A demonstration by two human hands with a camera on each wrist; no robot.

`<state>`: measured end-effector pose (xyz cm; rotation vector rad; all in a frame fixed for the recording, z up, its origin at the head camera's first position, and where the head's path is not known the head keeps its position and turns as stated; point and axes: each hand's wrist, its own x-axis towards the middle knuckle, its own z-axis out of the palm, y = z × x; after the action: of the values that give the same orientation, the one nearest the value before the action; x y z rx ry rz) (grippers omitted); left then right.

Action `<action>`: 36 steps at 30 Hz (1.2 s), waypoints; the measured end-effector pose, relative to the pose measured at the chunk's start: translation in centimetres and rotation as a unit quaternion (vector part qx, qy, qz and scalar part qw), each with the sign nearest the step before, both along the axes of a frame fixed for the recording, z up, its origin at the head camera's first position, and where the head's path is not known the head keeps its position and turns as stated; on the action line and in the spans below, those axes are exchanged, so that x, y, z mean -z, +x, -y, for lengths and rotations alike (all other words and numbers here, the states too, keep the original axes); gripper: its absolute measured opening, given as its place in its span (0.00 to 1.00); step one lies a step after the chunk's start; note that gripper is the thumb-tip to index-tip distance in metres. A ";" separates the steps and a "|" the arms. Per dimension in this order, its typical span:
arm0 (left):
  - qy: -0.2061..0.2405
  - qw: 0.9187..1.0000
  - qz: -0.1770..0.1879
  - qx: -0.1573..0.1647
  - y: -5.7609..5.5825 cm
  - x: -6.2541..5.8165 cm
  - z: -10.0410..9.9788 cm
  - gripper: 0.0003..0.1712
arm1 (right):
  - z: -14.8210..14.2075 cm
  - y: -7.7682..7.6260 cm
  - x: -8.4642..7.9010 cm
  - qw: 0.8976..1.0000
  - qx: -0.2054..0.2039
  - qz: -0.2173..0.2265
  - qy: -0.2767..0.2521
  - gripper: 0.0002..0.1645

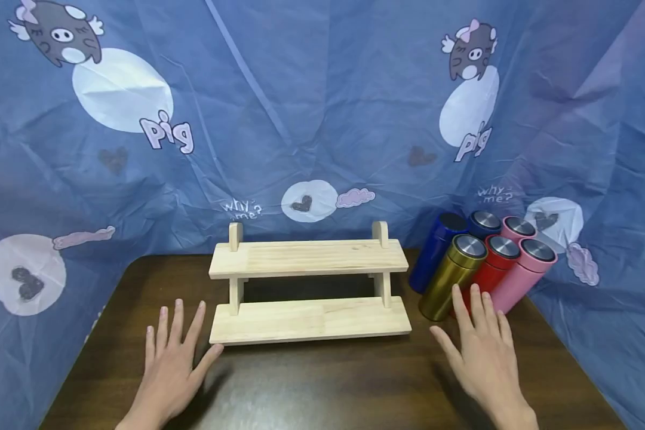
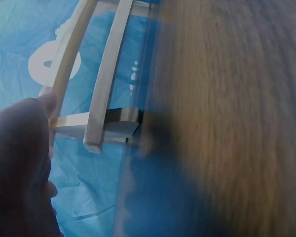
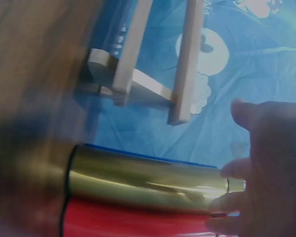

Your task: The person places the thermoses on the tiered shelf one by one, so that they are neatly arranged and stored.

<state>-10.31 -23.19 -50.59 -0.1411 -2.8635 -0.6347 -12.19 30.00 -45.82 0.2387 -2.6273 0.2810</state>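
Observation:
My left hand (image 1: pixel 169 367) is held over the table with its fingers straight and spread, just left of a two-tier wooden shelf (image 1: pixel 312 260). In the head view the thumb tip overlaps the lower board's left corner. My right hand (image 1: pixel 484 358), also with straight fingers, is in front of a cluster of thermos bottles on the right. Nearest to its fingertips are a gold thermos (image 1: pixel 448 286), a red thermos (image 1: pixel 491 272) and a pink thermos (image 1: pixel 521 278). Behind them are a blue thermos (image 1: pixel 435 257), a dark blue thermos (image 1: pixel 485 222) and another pink thermos (image 1: pixel 518 227). Neither hand holds anything.
The dark brown wooden table (image 1: pixel 312 388) carries the shelf at its middle back and the bottles close together at the back right. A blue cloth (image 1: pixel 312 107) printed with cartoon pigs hangs behind the table and along its sides.

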 end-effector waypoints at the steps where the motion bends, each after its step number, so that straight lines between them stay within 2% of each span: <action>1: 0.009 1.000 0.001 -0.002 -0.2 0.1 -0.1 0.54 | 0.1 -0.1 -0.3 1.000 0.002 -0.005 -0.004 0.51; 6: 0.060 0.998 0.010 -0.017 -1.0 0.3 -0.6 0.56 | 0.4 -0.5 -1.1 0.999 0.008 -0.027 -0.024 0.50; 10: 0.083 0.996 0.009 -0.025 -1.6 0.4 -1.1 0.56 | 0.5 -0.7 -1.5 0.998 0.017 -0.042 -0.043 0.49; 18: 0.140 0.990 -0.021 -0.020 -2.5 1.1 -2.2 0.55 | 0.7 -1.2 -2.2 0.992 0.029 -0.093 -0.085 0.47; 24: 0.174 0.985 0.013 -0.018 -2.7 1.5 -2.5 0.53 | 0.8 -1.5 -2.7 0.987 0.034 -0.113 -0.107 0.46; 28: 0.210 0.977 0.028 -0.017 -2.7 2.0 -2.5 0.51 | 0.6 -2.1 -3.0 0.983 0.032 -0.136 -0.118 0.46; 31: 0.237 0.971 0.023 -0.012 -2.6 2.5 -2.5 0.48 | 0.4 -2.7 -3.4 0.979 0.030 -0.157 -0.130 0.46; 36: 0.259 0.966 -0.007 0.001 -2.6 3.2 -2.9 0.44 | -0.1 -3.5 -4.3 0.967 0.025 -0.199 -0.160 0.44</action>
<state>-12.88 -20.26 -53.81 -0.0644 -2.5756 -1.3424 -15.74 30.08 -41.56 0.1055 -2.1511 0.5703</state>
